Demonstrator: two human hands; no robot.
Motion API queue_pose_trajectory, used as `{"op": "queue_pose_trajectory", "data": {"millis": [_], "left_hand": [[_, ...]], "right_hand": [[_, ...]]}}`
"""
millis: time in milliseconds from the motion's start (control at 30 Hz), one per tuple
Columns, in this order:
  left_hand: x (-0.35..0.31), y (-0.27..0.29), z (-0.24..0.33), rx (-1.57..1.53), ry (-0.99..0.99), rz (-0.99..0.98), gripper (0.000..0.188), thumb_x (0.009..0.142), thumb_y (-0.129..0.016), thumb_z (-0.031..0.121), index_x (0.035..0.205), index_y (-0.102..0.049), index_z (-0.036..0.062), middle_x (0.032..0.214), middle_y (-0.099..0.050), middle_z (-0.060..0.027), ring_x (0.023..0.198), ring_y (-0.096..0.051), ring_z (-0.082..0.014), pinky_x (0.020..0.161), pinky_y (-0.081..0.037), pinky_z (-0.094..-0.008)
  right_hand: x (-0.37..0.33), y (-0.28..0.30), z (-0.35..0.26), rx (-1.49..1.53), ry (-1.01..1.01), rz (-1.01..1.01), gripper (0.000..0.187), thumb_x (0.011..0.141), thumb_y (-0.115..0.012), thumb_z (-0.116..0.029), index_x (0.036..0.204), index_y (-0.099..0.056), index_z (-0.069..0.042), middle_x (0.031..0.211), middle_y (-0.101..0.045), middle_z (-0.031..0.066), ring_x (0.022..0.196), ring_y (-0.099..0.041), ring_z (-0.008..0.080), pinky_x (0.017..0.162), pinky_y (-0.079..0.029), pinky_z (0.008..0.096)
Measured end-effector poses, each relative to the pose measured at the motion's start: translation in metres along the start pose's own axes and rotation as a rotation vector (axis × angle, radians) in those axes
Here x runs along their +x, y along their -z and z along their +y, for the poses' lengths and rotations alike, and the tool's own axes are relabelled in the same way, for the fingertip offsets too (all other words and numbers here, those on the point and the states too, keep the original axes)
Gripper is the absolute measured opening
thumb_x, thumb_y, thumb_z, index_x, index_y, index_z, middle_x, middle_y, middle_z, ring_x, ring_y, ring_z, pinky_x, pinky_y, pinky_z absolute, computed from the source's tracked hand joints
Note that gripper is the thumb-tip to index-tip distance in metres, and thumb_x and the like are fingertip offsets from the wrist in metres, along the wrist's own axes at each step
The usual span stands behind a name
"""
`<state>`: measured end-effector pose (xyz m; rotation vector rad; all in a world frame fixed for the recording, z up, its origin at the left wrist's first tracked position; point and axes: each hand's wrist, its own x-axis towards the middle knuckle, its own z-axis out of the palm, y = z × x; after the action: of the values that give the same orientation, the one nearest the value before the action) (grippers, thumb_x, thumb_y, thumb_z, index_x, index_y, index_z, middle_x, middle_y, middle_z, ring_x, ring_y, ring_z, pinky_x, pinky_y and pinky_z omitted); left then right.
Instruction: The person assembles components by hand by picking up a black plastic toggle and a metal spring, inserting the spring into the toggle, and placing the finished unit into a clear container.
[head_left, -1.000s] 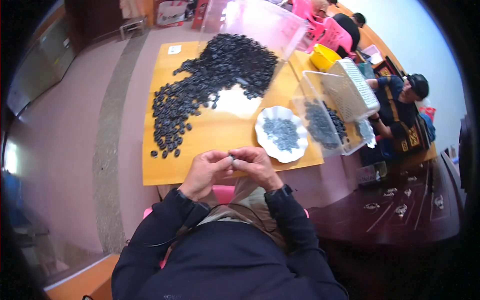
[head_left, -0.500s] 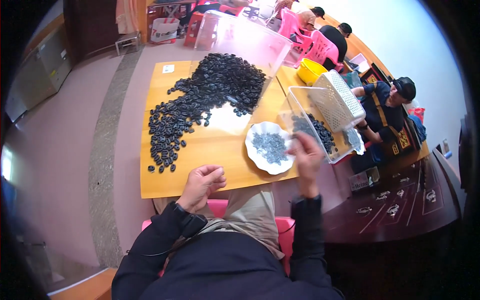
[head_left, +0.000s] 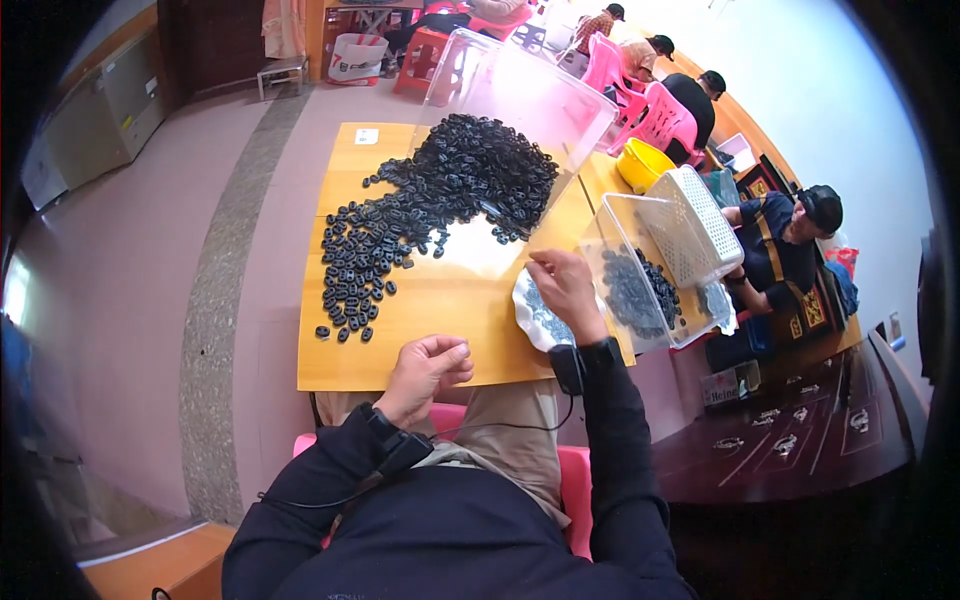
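Note:
My left hand (head_left: 428, 380) hovers at the table's near edge, its thumb and fingers pressed together in a pinch; anything between them is too small to make out. My right hand (head_left: 570, 298) is over a white scalloped plate (head_left: 527, 322), fingers curled closed with the tips pointing left, and what they hold, if anything, does not show. Small greyish, see-through pieces (head_left: 538, 300) lie on the plate, partly covered by this hand. Beyond both hands, many small black oval pieces with two holes (head_left: 352, 262) spread over the table, heaped into a pile (head_left: 485, 165) farther back.
A clear plastic bin (head_left: 640, 335) with black pieces stands right of the plate, beside a white perforated basket (head_left: 697, 225). A large clear panel-like container (head_left: 520, 85) leans behind the pile. A yellow basin (head_left: 643, 165) and a co-worker (head_left: 785, 240) are at the right.
My right hand has moved left from the plate's right rim to over the plate, covering more of it. My left hand keeps its pinch near the table edge. The whole view has shifted slightly.

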<state>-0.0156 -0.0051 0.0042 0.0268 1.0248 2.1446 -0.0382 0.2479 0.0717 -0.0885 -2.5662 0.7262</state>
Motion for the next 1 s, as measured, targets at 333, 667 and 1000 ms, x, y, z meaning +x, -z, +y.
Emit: {"op": "queue_pose_trajectory", "data": {"millis": [333, 667, 1000], "left_hand": [[-0.003, -0.003, 0.001, -0.002, 0.026, 0.051, 0.010, 0.090, -0.063, 0.008, 0.098, -0.062, 0.0019, 0.085, -0.064, -0.0037, 0.075, -0.063, -0.0115, 0.069, -0.057, -0.0257], [-0.002, -0.001, 0.000, -0.007, 0.039, 0.057, 0.014, 0.090, -0.064, 0.010, 0.099, -0.061, 0.0003, 0.087, -0.063, -0.0038, 0.077, -0.063, -0.0111, 0.072, -0.056, -0.0255], [-0.002, 0.001, -0.001, -0.022, 0.015, 0.061, 0.013, 0.090, -0.063, 0.008, 0.099, -0.061, 0.0001, 0.087, -0.063, -0.0037, 0.076, -0.063, -0.0111, 0.070, -0.056, -0.0255]], "right_hand": [[0.066, -0.060, 0.025, -0.588, 0.085, -0.385, 0.021, 0.083, -0.057, -0.018, 0.096, -0.066, -0.006, 0.093, -0.062, 0.0130, 0.096, -0.059, 0.0340, 0.082, -0.048, 0.0447], [0.061, -0.073, -0.006, -0.491, 0.095, -0.478, 0.020, 0.078, -0.061, -0.022, 0.082, -0.069, -0.005, 0.087, -0.066, 0.0152, 0.087, -0.064, 0.0331, 0.076, -0.050, 0.0435], [0.068, -0.090, -0.036, -0.318, 0.218, -0.420, 0.033, 0.081, -0.063, -0.022, 0.111, -0.065, -0.007, 0.101, -0.061, 0.0124, 0.097, -0.061, 0.0314, 0.080, -0.048, 0.0404]]}}
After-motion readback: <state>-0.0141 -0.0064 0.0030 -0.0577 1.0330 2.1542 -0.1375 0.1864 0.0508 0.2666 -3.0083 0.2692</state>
